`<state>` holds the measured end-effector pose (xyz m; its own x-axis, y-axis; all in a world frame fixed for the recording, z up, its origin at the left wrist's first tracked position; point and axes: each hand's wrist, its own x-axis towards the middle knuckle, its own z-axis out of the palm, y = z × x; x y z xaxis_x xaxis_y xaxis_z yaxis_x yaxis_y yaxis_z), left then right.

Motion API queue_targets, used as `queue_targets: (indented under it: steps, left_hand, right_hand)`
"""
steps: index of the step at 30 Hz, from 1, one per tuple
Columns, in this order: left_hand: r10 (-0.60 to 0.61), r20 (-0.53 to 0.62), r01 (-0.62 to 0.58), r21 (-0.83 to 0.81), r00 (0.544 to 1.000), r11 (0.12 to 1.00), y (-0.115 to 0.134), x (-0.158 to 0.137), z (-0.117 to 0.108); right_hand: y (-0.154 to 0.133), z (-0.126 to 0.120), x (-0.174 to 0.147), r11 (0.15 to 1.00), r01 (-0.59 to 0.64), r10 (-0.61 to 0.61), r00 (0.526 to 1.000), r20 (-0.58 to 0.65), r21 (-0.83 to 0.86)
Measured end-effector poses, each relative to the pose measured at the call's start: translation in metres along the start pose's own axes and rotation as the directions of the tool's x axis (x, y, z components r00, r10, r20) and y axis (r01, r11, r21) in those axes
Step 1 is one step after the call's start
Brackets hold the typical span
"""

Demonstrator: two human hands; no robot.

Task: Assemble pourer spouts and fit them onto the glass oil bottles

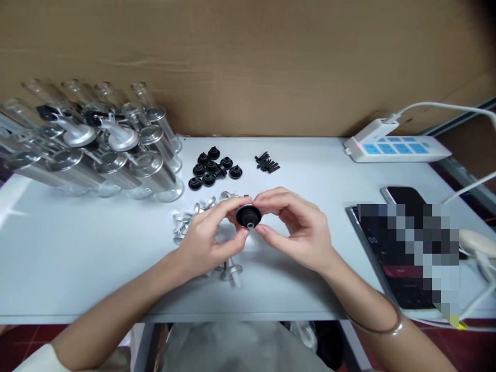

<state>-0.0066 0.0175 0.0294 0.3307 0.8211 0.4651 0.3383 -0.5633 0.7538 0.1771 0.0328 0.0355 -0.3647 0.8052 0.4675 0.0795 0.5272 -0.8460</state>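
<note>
Between the fingertips of my left hand [213,232] and my right hand [296,227] is a pour spout [248,216], held above the table. Its black ribbed rubber stopper and small tube end face me; my fingers cover much of the rim. Both hands pinch it from opposite sides. Silver spout parts [231,269] lie loosely under and beside my left hand, partly hidden by it. Behind the hands sits a group of black rubber stoppers [212,166]. A small pile of black strip-like pieces [267,162] rests to their right.
Several glass bottles with metal sleeves [153,170] crowd the left of the white table [96,258]; two carry silver-and-black spouts [122,135]. A power strip [403,149], a phone [406,196], a dark tablet-like device [372,248] and white cables are at right. Brown cardboard [248,67] stands behind.
</note>
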Motion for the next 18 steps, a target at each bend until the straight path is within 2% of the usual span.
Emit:
queue_targets:
  steps: [3,6,9,13,18]
  left_hand:
    - [0.056,0.005,-0.056,0.010,0.998,0.998,-0.0004,0.0008,-0.0015]
    - [0.058,-0.011,-0.058,-0.005,0.998,0.998,-0.0015,0.0009,-0.0023]
    - [0.061,-0.051,-0.061,-0.010,0.997,0.998,-0.0026,0.0007,-0.0021]
    - [0.138,-0.098,-0.131,0.079,0.986,0.988,-0.0034,0.0008,-0.0008]
    - [0.157,-0.196,-0.147,0.066,0.968,0.987,-0.0050,-0.0008,0.0016]
  right_hand:
    - [-0.0015,-0.0005,-0.0003,1.000,-0.019,0.019,1.000,-0.007,0.013]
    - [-0.0021,-0.0002,0.0002,1.000,-0.024,0.025,1.000,-0.006,0.014]
    - [-0.0018,0.0001,0.0006,1.000,0.013,-0.013,1.000,0.015,0.015]
    - [-0.0014,0.0007,0.0001,1.000,0.004,-0.005,0.999,0.039,0.026]
    - [-0.0023,0.0010,-0.0019,0.996,0.060,-0.061,0.998,-0.003,-0.069]
